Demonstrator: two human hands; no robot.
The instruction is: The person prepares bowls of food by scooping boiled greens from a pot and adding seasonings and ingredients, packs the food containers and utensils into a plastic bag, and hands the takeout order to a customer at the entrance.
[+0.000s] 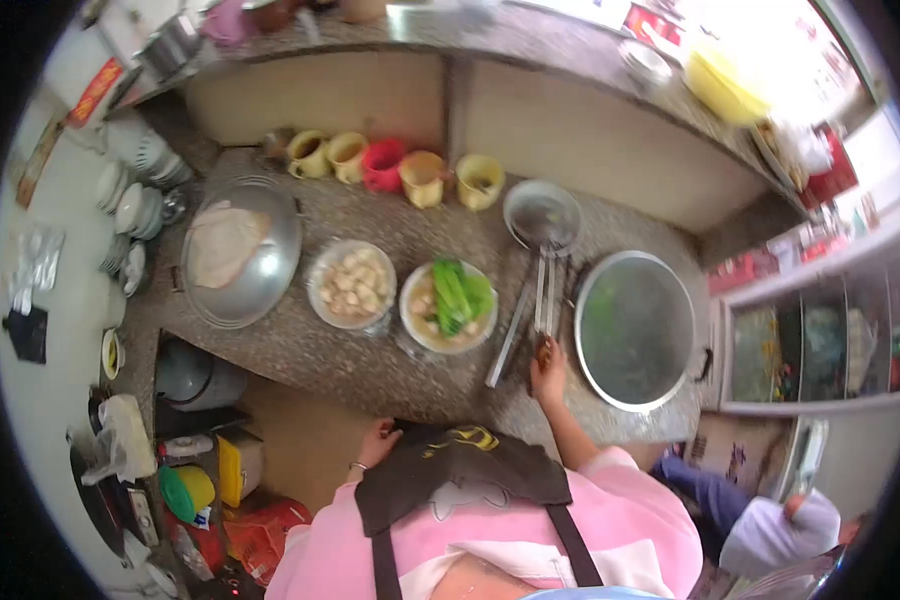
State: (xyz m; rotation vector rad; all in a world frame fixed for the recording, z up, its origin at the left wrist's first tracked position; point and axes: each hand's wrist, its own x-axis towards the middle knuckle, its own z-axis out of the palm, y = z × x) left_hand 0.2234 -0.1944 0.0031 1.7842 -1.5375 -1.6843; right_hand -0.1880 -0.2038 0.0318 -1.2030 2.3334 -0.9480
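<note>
My right hand (pixel 547 372) is closed around the handle end of a metal strainer (pixel 543 212), whose round bowl rests on the stone counter. Close on its right stands a large steaming pot (pixel 635 330), with something green showing through the steam. A long metal utensil (pixel 510 335) lies just left of the handle. My left hand (pixel 375 441) is low beside the apron (pixel 450 470), near the counter's front edge; its fingers are partly hidden. Ahead are a bowl of broth with leafy greens (pixel 457 295) and a bowl of pale chunks (pixel 352 285).
Several plastic jugs (pixel 382 165) line the back wall. A domed metal lid (pixel 240 285) with a pale cloth lies on the left, near stacked bowls (pixel 135 210). Another person (pixel 770 530) is at the lower right, beside a glass-fronted cabinet (pixel 810 340).
</note>
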